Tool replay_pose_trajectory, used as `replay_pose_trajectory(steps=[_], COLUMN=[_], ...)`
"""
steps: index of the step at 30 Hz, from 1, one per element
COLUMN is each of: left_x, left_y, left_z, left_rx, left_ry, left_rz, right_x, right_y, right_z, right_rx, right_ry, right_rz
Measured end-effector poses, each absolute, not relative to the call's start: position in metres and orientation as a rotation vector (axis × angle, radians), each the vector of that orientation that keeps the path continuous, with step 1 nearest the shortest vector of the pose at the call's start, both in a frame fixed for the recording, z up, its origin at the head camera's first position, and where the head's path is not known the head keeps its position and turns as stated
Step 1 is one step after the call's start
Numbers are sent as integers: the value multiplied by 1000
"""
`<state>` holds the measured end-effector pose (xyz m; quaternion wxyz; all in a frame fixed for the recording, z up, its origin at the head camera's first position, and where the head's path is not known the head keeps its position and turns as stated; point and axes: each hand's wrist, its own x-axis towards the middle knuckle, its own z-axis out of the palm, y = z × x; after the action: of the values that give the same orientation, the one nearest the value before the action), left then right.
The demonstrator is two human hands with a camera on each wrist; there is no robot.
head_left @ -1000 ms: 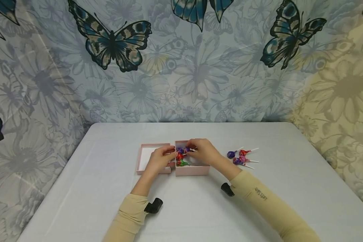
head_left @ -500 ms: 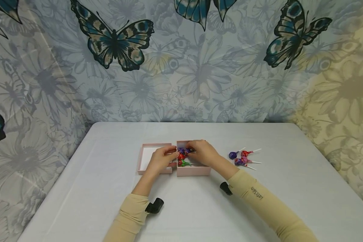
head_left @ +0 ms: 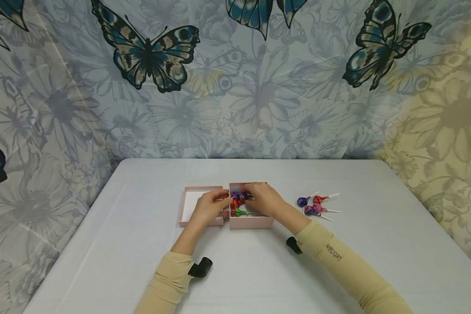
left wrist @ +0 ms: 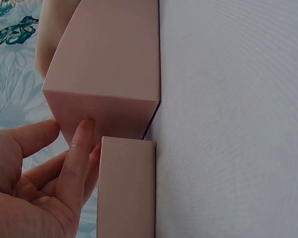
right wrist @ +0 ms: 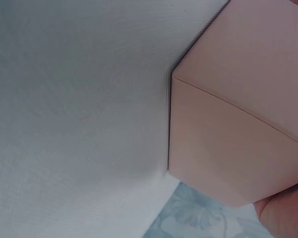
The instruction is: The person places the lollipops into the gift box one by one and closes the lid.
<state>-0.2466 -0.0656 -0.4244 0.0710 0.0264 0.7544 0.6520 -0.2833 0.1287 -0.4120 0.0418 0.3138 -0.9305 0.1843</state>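
A pink box (head_left: 251, 223) stands in the middle of the table, its left part holding several wrapped lollipops, among them a red one (head_left: 235, 203) and a green one (head_left: 237, 212). Inside it, the curled fingers of my right hand (head_left: 264, 198) pinch a dark purple lollipop (head_left: 245, 196) at the back; its stick is hidden by the hand. My left hand (head_left: 207, 206) touches the box's left wall with its fingertips. In the left wrist view, one finger of the left hand (left wrist: 44, 198) meets the rim and another presses the outer wall.
Left of the box lies the pink lid (head_left: 182, 205), its white inside facing up, partly beneath my left hand. Several lollipops lie on the white table (head_left: 243, 266) to the right, a dark blue one (head_left: 302, 201) among them. A butterfly-patterned backdrop (head_left: 255, 104) rises behind.
My right hand has shifted slightly within the box, its fingers staying at the purple lollipop. The left hand holds its place at the wall. The whole view has shifted slightly.
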Motion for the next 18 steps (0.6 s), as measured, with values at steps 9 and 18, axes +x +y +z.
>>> replay_pose_trajectory(steps=[9,18], left_x=[-247,-245], left_y=[-65,-64], left_z=[-426,-425], left_rx=[75,81], left_ry=[2280,2283], left_rz=[1947,1950], right_x=[-278,-273], right_y=[135,149], right_z=[-409,-409], right_rx=[957,844], right_ry=[-2813,-2677], right_rz=[576,992])
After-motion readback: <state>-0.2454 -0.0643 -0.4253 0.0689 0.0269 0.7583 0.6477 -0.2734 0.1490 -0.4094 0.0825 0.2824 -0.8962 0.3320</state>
